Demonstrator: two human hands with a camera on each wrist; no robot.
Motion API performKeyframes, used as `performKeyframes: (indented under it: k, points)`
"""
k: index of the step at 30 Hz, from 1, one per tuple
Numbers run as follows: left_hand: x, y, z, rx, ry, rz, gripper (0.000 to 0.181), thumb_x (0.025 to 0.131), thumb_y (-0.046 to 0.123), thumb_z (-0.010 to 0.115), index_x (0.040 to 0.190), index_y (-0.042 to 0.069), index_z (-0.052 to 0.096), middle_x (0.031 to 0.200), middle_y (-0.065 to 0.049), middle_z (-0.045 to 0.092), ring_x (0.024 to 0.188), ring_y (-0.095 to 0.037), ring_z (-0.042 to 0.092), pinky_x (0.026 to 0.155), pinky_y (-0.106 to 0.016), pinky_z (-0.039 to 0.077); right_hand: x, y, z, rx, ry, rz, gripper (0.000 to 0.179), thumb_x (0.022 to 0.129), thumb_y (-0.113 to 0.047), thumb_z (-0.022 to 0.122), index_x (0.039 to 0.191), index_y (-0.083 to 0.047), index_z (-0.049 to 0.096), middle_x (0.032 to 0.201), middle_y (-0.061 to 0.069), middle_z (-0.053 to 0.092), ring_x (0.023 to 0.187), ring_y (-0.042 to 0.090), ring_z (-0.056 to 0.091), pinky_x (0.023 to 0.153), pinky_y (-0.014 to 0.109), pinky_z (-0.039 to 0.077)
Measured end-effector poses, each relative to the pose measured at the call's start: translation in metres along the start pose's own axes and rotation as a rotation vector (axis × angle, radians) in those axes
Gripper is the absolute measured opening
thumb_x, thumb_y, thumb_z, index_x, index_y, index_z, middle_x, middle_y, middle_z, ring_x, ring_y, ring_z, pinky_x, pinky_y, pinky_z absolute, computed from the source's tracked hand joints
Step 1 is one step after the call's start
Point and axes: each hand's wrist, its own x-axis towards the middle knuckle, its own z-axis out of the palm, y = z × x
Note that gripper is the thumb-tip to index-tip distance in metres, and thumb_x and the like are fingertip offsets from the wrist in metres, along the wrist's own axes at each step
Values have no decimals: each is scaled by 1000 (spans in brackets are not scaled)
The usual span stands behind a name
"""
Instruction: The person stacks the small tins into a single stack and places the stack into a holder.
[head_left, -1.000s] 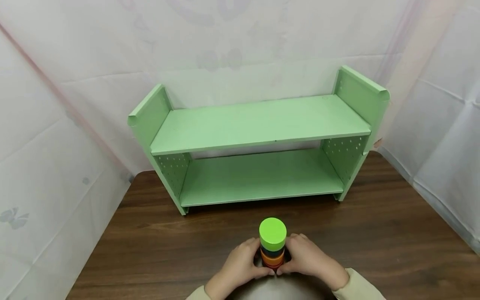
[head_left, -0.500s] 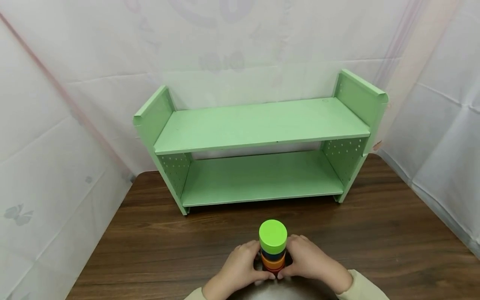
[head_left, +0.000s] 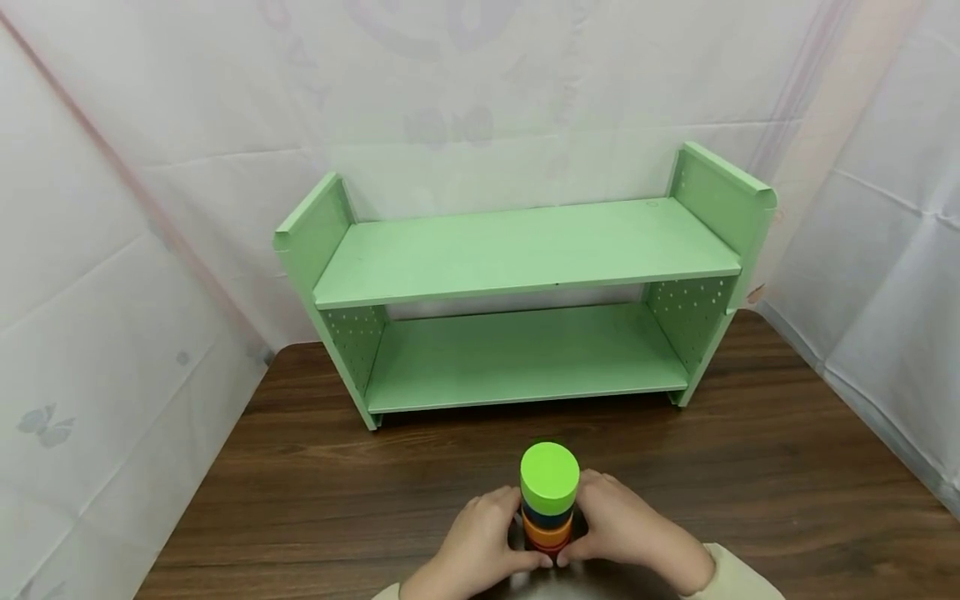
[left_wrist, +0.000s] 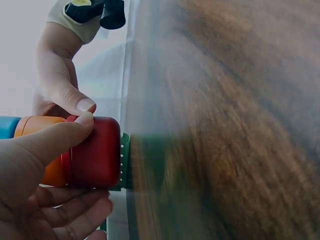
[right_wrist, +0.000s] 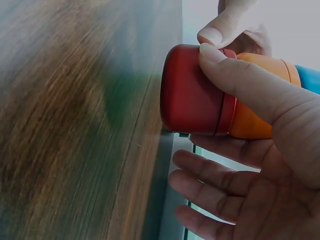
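Observation:
A stack of small round lidded jars stands upright between the hands in the head view. Its top jar is bright green (head_left: 550,477), with a blue jar (head_left: 547,518) below, then an orange jar (head_left: 548,535). At the bottom is a red jar (left_wrist: 100,152), mostly covered from above. My left hand (head_left: 477,537) grips the red jar from the left, and my right hand (head_left: 618,525) grips it from the right. Both thumbs lie on its near side, their tips almost meeting. A narrow gap seems to show between the red base and the table in the left wrist view.
A green two-tier shelf (head_left: 525,250) stands behind the stack at the back of the dark wooden table (head_left: 315,500). Pale printed cloth (head_left: 112,333) hangs behind and on both sides. A dark wrist camera (left_wrist: 112,14) sits on the right forearm.
The hands and the stack have come slightly lower in the head view, and the green top looks a little larger. Both hands keep their grip. The view itself has shifted slightly.

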Motion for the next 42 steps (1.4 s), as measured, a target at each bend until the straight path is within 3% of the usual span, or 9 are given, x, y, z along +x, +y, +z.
performKeyframes:
  k: [7,16,24,34,42]
  points:
    - [-3,0,-3,-54,-31,2,46,73,42,81,108,19,62,92,12,62,79,2,57,67,-21,48,-1,-3,-1,18,-26,-10,56,67,-47,83,115,-25,63,107,-14,63,95,9,54,80,35,48]
    - [-5,3,-3,-18,-54,-32,45,73,43,81,107,21,62,91,14,61,80,2,57,71,-27,47,-2,-5,4,3,-4,-12,63,67,-48,83,121,-26,59,115,-6,60,102,16,50,84,40,46]
    - [-5,3,-6,16,-50,3,50,73,44,80,112,21,60,97,12,63,85,1,59,71,-25,49,-2,-5,5,21,-19,-13,60,66,-45,84,119,-26,61,112,-10,60,99,13,47,80,35,45]
    - [-2,7,-9,-5,-56,-29,48,72,40,82,108,17,61,91,10,60,79,0,59,63,-20,47,0,-5,0,0,-12,-28,61,66,-45,84,119,-25,60,113,-11,60,97,11,47,80,35,44]
    - [3,7,-13,-2,-67,-7,48,72,40,82,109,17,62,93,10,62,80,1,59,65,-19,48,1,-5,-5,4,-11,-30,63,67,-46,83,121,-26,59,114,-11,60,100,13,47,82,37,45]
